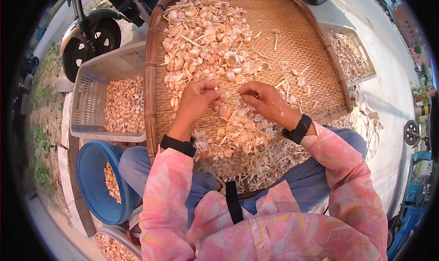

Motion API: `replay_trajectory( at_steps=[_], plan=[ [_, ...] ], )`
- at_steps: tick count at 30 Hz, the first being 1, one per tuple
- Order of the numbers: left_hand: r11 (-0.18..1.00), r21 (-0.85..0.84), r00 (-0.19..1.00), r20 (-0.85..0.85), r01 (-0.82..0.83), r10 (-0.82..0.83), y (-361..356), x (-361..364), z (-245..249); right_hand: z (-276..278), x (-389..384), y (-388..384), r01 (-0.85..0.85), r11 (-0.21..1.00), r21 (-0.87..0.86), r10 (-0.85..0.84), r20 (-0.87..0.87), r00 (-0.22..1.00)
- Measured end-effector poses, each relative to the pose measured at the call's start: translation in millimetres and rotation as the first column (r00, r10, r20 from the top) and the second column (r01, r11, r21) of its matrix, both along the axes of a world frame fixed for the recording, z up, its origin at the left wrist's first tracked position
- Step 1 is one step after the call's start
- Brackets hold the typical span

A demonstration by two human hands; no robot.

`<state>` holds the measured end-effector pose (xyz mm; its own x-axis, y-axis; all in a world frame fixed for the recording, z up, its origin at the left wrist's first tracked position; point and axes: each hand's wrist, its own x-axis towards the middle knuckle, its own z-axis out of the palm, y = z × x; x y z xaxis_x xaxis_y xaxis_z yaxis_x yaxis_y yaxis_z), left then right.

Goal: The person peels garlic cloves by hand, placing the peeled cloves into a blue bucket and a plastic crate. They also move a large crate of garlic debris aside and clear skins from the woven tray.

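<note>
My left hand (199, 102) is above the woven tray (292, 27), its fingers curled together around something small and pale, too small to name. Just to its right, my right hand (265, 101) has thumb and fingertips pinched together; whatever it holds, if anything, is too small to make out. The two hands do not touch. Beyond them lies a heap of garlic cloves (206, 37) on the tray's left part. Below the hands, at the near edge, are papery garlic skins (247, 133) with a few cloves among them.
Left of the tray, a grey crate (91, 96) and a blue bucket (93, 178) hold cloves. A round container (114, 242) of cloves stands at lower left. Another crate (368, 62) with skins is at right. A wheel (91, 46) stands upper left.
</note>
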<state>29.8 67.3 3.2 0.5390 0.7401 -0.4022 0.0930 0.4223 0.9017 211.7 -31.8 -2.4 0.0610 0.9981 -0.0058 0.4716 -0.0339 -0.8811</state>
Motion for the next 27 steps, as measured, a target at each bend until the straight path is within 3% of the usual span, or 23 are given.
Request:
replay_trajectory(
  at_steps=[3, 7, 11, 13, 15, 16, 17, 18, 19, 20, 21, 23, 25, 27],
  plan=[
    [0.981, -0.194, 0.954, 0.293, -0.007, 0.065, -16, -22, 16, -12, -5, 17, -0.102, 0.993, 0.067, 0.088, 0.176, 0.980],
    [0.948, -0.316, 0.888, 0.426, -0.036, 0.176, -33, -38, 32, -12, -34, 44, -0.315, 0.947, 0.065, 0.248, 0.476, 0.844],
    [0.964, -0.225, 0.816, 0.524, -0.144, 0.244, -33, -76, 40, -29, -54, 66, -0.422, 0.903, 0.077, 0.281, 0.637, 0.718],
    [0.921, -0.042, 0.813, 0.455, -0.388, 0.364, -17, -102, 42, -21, -50, 67, -0.469, 0.880, 0.077, 0.326, 0.620, 0.714],
    [0.824, 0.037, 0.760, 0.411, -0.565, 0.503, 7, -134, 36, -17, -46, 68, -0.381, 0.916, 0.124, 0.288, 0.458, 0.841],
    [0.801, 0.128, 0.791, 0.308, -0.585, 0.529, 17, -148, 33, -16, -41, 68, -0.332, 0.933, 0.141, 0.260, 0.373, 0.891],
    [0.778, 0.217, 0.807, 0.200, -0.589, 0.555, 27, -159, 30, -18, -33, 65, -0.277, 0.932, 0.233, 0.161, 0.418, 0.894],
    [0.757, 0.307, 0.809, 0.089, -0.577, 0.581, 31, -163, 27, -15, -29, 62, -0.285, 0.938, 0.196, 0.175, 0.442, 0.880],
    [0.586, 0.710, 0.799, -0.055, -0.390, 0.599, 33, -160, 21, -13, -25, 60, -0.290, 0.943, 0.161, 0.187, 0.463, 0.866],
    [0.324, 0.944, 0.736, -0.175, -0.063, 0.654, 32, -154, 15, -11, -24, 58, -0.293, 0.948, 0.127, 0.200, 0.480, 0.854],
    [0.032, 0.946, 0.634, -0.240, 0.322, 0.735, 31, -146, 12, -6, -30, 55, -0.354, 0.932, 0.078, 0.259, 0.541, 0.800],
    [0.457, 0.875, 0.877, -0.339, 0.161, 0.340, 13, -103, 19, -11, -42, 49, -0.436, 0.899, 0.026, 0.320, 0.641, 0.698],
    [0.443, 0.784, 0.844, -0.526, 0.435, 0.103, 0, -64, 7, -17, -51, 50, -0.464, 0.886, -0.015, 0.341, 0.699, 0.629],
    [0.324, 0.694, 0.713, -0.697, 0.642, 0.081, -4, -37, -16, -16, -47, 55, -0.484, 0.874, -0.044, 0.369, 0.706, 0.604]
  ],
)
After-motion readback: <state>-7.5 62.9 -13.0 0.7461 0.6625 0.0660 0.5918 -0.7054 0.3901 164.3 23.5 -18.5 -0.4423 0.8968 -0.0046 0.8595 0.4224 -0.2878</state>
